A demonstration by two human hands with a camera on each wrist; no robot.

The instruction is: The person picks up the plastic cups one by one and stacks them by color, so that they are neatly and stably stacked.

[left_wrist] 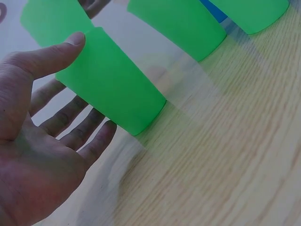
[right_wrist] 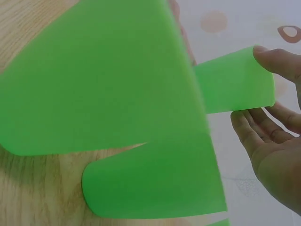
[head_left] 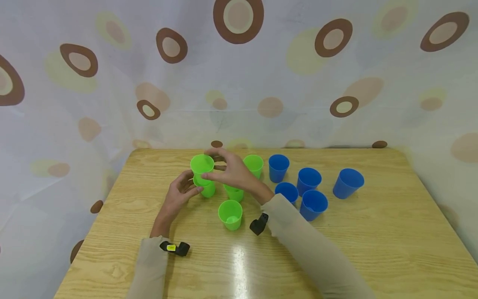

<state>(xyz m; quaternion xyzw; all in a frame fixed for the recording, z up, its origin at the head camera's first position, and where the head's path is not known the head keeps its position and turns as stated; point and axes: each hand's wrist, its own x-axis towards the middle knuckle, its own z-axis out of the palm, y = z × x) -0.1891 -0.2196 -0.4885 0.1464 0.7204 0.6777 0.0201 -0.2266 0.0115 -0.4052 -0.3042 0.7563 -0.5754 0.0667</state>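
My right hand [head_left: 234, 171] grips a green cup [head_left: 202, 163] near its rim, thumb on the near side and fingers behind. That cup stands upright over a lower green cup [head_left: 207, 191], its bottom end at the lower one's mouth. My left hand [head_left: 178, 194] holds the lower cup from the left. In the left wrist view the thumb lies at this cup's [left_wrist: 113, 80] rim, while the fingers reach behind its side; its base is on the table. The right wrist view shows the upper cup [right_wrist: 235, 82] between thumb and fingers, partly hidden by a nearer green cup [right_wrist: 103, 80].
Other green cups stand right of the pair: one at the back [head_left: 254, 162], one partly under my right forearm [head_left: 234, 193], one in front [head_left: 230, 214]. Several blue cups [head_left: 309, 179] stand farther right on the wooden table [head_left: 373, 249]. A patterned cloth [head_left: 246, 83] hangs behind.
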